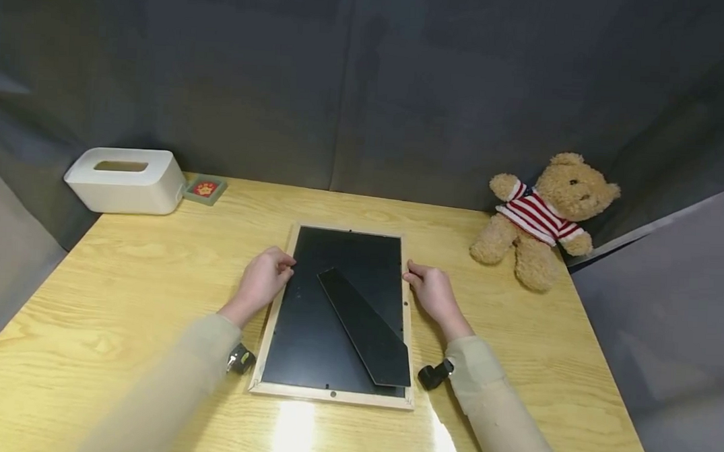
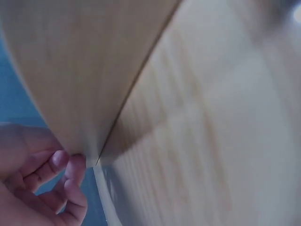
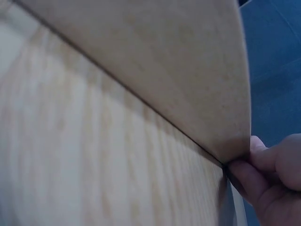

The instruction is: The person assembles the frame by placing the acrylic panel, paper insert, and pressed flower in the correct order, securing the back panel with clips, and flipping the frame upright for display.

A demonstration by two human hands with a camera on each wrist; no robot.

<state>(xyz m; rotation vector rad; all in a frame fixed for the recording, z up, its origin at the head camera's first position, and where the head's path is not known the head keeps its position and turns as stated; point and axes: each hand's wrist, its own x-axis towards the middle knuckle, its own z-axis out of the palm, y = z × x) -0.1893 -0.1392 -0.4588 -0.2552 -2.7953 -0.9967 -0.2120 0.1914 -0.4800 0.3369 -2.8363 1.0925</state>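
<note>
A picture frame (image 1: 334,306) with a pale wooden border lies back side up on the table, its black backing board and slanted black stand leg (image 1: 366,331) showing. My left hand (image 1: 263,275) pinches the left border in the upper half. On the opposite side my right hand (image 1: 432,293) pinches the right border at about the same height. In the left wrist view, curled fingers (image 2: 75,172) meet the lower edge of the frame's wooden side (image 2: 89,66). The right wrist view has thumb and finger on the frame's side (image 3: 188,70), right by the tabletop.
A white tissue box (image 1: 127,182) stands at the back left, beside a small green square item (image 1: 205,189) with a red patch. At the back right sits a teddy bear (image 1: 541,220) in a striped shirt. Dark curtain (image 1: 344,83) hangs behind the wooden table (image 1: 140,297).
</note>
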